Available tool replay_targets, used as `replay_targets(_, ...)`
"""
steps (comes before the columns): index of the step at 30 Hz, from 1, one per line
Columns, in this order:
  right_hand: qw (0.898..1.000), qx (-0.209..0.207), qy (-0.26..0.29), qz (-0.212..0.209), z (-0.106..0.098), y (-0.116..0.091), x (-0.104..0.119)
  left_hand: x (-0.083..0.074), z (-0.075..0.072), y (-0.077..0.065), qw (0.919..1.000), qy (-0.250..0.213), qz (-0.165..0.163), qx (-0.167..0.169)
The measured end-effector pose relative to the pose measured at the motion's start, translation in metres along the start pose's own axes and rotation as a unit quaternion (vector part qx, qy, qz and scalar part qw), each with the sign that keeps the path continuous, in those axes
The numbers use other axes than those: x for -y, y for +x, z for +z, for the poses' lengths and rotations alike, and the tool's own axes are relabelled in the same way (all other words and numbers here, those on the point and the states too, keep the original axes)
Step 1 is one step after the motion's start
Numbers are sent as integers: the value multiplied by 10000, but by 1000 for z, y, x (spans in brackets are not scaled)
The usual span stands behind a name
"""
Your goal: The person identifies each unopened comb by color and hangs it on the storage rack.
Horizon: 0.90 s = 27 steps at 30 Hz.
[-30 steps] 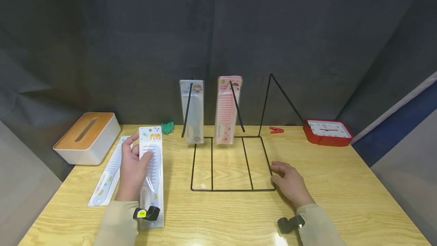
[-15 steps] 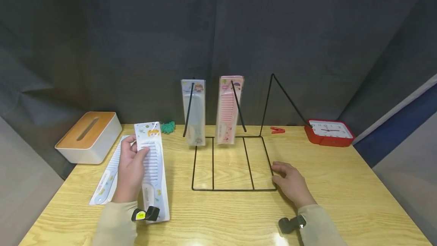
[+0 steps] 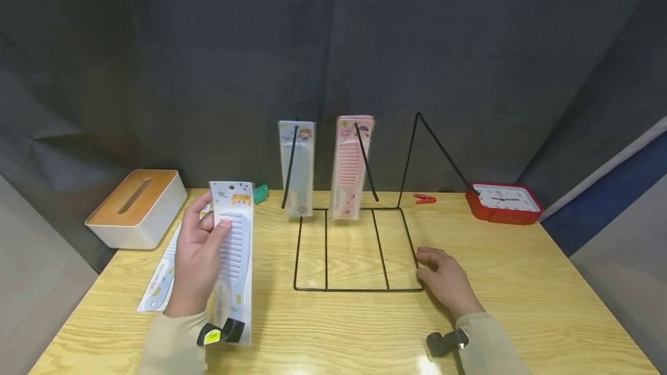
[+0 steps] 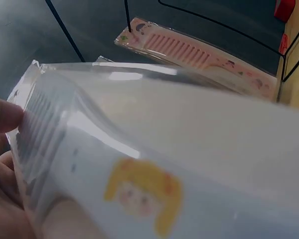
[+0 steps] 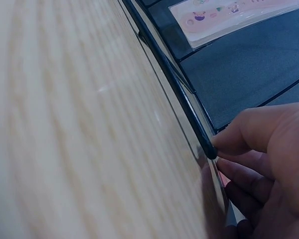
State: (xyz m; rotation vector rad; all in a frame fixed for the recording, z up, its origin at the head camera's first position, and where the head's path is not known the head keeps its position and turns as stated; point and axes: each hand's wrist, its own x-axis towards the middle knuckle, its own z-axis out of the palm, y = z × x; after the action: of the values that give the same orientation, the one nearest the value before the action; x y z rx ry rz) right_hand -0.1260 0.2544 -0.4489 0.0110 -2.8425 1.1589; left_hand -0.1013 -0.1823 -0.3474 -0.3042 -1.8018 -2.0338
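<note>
My left hand (image 3: pixel 195 259) pinches a packaged blue comb (image 3: pixel 239 242) between thumb and fingers. The package stands raised off the table, its printed card and hang hole at the top. In the left wrist view the clear plastic wrap (image 4: pixel 139 149) fills much of the picture. A second blue comb (image 3: pixel 160 285) lies partly behind this hand. At the front right corner of a black wire rack (image 3: pixel 359 290), my right hand (image 3: pixel 445 279) holds the wire between thumb and fingers. From the rack's hooks hang a packaged blue comb (image 3: pixel 297 172) and packaged pink combs (image 3: pixel 348 169).
The rack's right hook (image 3: pixel 443 149) bears nothing. At the back left stands a tissue box (image 3: pixel 132 213) with a wooden lid. Green string (image 3: pixel 260 193) lies behind the held comb. A red clip (image 3: pixel 425 198) and a red clock (image 3: pixel 504 204) are at the back right.
The held comb package tilted, then came back nearly straight, with its top lifted slightly higher. My left hand shifted a little to the left. The right hand stays at the rack's corner.
</note>
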Motion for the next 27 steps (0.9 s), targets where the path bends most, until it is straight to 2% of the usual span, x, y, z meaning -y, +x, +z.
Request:
replay_targets(3,10000,-26,14,-30,0,0,0,-2,0,-2,9995,-120,221,174)
replay_targets(9,10000,-30,-7,-56,0,-1,0,-8,4,-6,9982,-385,401,238)
replay_targets(14,10000,-15,-12,-34,0,0,0,-11,7,-9,9907,-778,874,692)
replay_targets(17,10000,27,31,-3,0,-1,1,-14,9,-10,9855,-844,1125,950)
replay_targets(22,9999,75,77,36,0,0,1,-16,13,-13,9808,-912,1252,1182)
replay_targets(27,10000,62,61,26,0,0,0,-16,18,-16,9816,-727,1263,1233)
